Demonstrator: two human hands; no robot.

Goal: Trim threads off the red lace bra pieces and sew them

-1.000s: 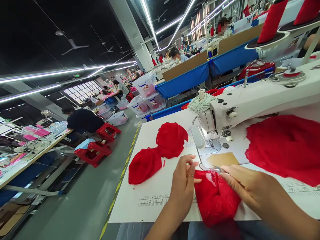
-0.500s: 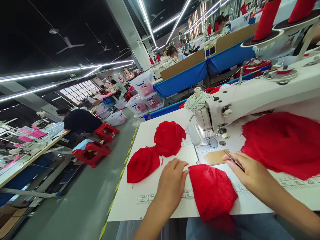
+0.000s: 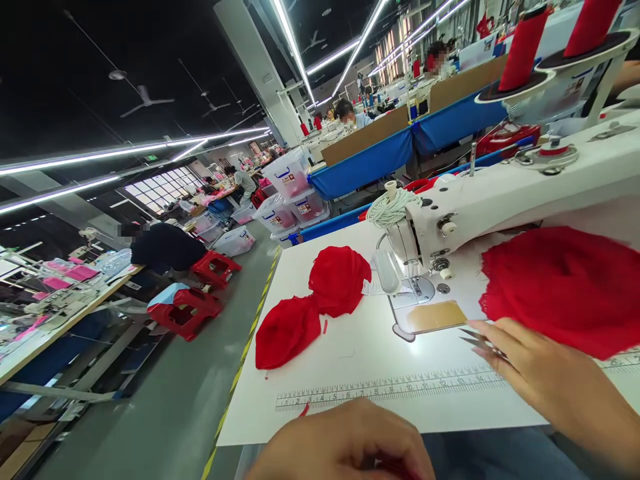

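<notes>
Small pointed metal snips (image 3: 479, 338) are, in the head view, in the right hand (image 3: 537, 363), whose thumb and fingers pinch them; their two blades stand a little apart. The long axis of the snips runs from this hand toward the left and slightly away from the person, so the tips lie just beside the near right corner of the flat tan patch (image 3: 435, 317) on the machine bed. The left hand (image 3: 345, 440) is well apart from them, with curled fingers at the near edge of the smooth white tabletop (image 3: 380, 363). Something dark red shows below its fingers, but I cannot tell whether it is gripped.

Counting the rest, I find two rounded red cloth cups (image 3: 340, 280) at the left, which meet or nearly meet at one corner; in the picture they are nearer to the left hand. One large red cloth heap (image 3: 565, 287) with a ragged edge lies behind the right hand. At least two thin red scraps (image 3: 325, 327) are visible, one of them on the printed black ruler (image 3: 435, 385). There is one white sewing machine (image 3: 510, 183), and two red thread cones (image 3: 523, 53) stand beyond it.
</notes>
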